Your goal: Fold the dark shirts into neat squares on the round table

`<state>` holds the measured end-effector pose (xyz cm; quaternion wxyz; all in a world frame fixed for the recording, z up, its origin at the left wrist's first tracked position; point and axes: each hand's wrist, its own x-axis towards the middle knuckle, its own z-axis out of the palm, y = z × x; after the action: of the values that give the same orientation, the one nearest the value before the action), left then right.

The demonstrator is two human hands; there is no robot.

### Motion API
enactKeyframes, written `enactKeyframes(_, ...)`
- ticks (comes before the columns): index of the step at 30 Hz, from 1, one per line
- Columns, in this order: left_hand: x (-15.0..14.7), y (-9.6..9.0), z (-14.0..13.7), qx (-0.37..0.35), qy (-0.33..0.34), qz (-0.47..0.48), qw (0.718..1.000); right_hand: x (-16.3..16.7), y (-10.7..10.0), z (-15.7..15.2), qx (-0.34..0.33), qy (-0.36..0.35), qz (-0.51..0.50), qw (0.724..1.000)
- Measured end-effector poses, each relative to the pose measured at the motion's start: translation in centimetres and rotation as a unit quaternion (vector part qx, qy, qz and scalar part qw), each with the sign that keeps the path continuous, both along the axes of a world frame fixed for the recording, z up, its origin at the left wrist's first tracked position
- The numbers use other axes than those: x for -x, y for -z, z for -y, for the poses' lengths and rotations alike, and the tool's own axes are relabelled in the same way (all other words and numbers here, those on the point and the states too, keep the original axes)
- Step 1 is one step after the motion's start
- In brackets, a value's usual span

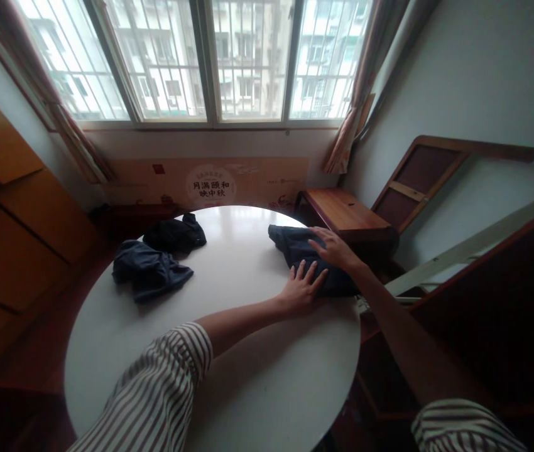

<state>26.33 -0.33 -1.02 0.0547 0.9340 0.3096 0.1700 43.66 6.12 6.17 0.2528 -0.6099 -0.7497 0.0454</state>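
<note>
Head view: one flattened navy garment (290,241) lies at the right edge of the round white desk (267,383), beneath the left hand (301,289) and right hand (335,248), both spread wide and seemingly pressing, not gripping. Its smoothing looks well along; whether it is folded I cannot tell. Two garments, one crumpled navy garment (154,271) and one bunched black garment (175,234), lie far left, apparently still to be handled.

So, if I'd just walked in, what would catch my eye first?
Probably the bright barred window across the top, above the round white table. At the table's right side, the left fingers and right fingers lie on a dark blue cloth; two crumpled dark cloths sit on the left.
</note>
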Motion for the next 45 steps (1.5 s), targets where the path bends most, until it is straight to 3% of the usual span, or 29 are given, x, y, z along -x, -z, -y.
enactKeyframes(2, 0.0, 0.0, 0.2, 0.023, 0.002, 0.004, 1.0, 2.2, 0.4, -1.6, 0.09, -0.045, 0.047, 0.994)
enactKeyframes(5, -0.1, 0.1, 0.4, 0.048, 0.005, 0.011, 0.999, 4.6, 1.9, -3.8, 0.165, -0.013, 0.092, 0.982)
enactKeyframes(11, -0.8, 0.9, 1.6, 0.092, 0.002, 0.017, 0.996, 6.0, 3.7, -7.0, 0.144, 0.046, 0.065, 0.986)
enactKeyframes(17, 0.2, 0.3, 4.7, 0.111, 0.013, 0.025, 0.993, 8.3, 2.0, -7.4, 0.063, 0.03, 0.038, 0.997)
enactKeyframes(20, 3.4, -1.5, 6.9, 0.127, 0.057, 0.02, 0.99, 10.2, 1.0, -6.6, 0.015, 0.03, 0.025, 0.999)
enactKeyframes(24, 10.6, -4.0, 7.6, 0.087, 0.086, 0.018, 0.992, 13.5, 1.2, -4.0, -0.089, 0.025, -0.015, 0.996)
enactKeyframes(26, 14.7, -4.6, 6.3, 0.039, 0.028, 0.018, 0.999, 15.4, 2.3, -2.3, -0.129, -0.032, -0.038, 0.99)
enactKeyframes(28, 18.5, -4.5, 4.0, 0.0, -0.056, 0.044, 0.997, 17.3, 3.7, -0.7, -0.121, -0.106, -0.043, 0.986)
enactKeyframes(32, 24.3, -2.3, -0.4, -0.048, -0.218, 0.184, 0.957, 19.4, 6.3, 1.3, -0.077, -0.188, -0.033, 0.979)
enactKeyframes(34, 25.9, -0.8, -1.4, -0.047, -0.24, 0.22, 0.945, 19.6, 7.2, 1.7, -0.065, -0.211, -0.031, 0.975)
enactKeyframes(38, 27.1, 1.3, -1.7, 0.013, -0.15, 0.177, 0.973, 19.2, 8.0, 2.1, -0.052, -0.251, -0.029, 0.966)
enactKeyframes(45, 26.7, 0.9, -1.4, 0.037, -0.104, 0.136, 0.984, 19.1, 8.2, 2.4, -0.04, -0.288, -0.043, 0.956)
